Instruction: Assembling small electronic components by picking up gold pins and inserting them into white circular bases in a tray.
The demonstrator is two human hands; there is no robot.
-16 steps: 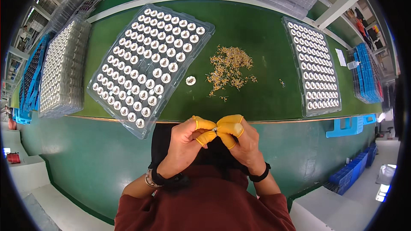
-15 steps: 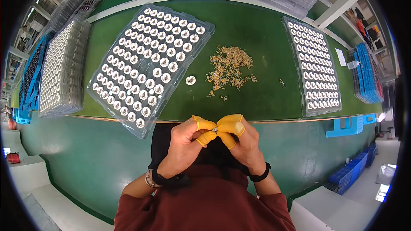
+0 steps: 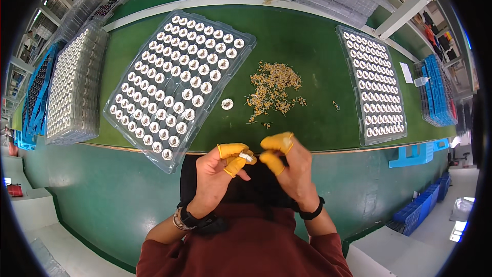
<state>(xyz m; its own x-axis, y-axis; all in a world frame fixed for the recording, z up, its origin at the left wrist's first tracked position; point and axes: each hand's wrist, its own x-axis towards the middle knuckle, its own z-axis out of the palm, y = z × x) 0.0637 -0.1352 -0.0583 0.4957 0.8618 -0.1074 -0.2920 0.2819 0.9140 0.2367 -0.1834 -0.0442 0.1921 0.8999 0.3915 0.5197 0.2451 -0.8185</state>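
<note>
far left of the brass pile on the green bench, a stack of clear trays filled with round silver parts sits beside blue racks. nearer the brass pile, still to its left, a large clear tray lies at a slant, its pockets full of round silver-and-white parts. 1 loose round part lies on the bench just left of the brass pile. the pile itself is a loose heap of small brass pieces, with a few strays at its near edge.

below the brass pile, past the bench's near edge, the left hand has yellow finger cots on thumb and forefinger; its grip is pinched on a small silver part. just right of it, the right hand also wears yellow cots, its thumb and forefinger apart and close to the small silver part, not touching it as far as i can tell.

right of the brass pile, a narrow clear tray holds rows of round parts, and a blue stack lies beyond it.
</note>
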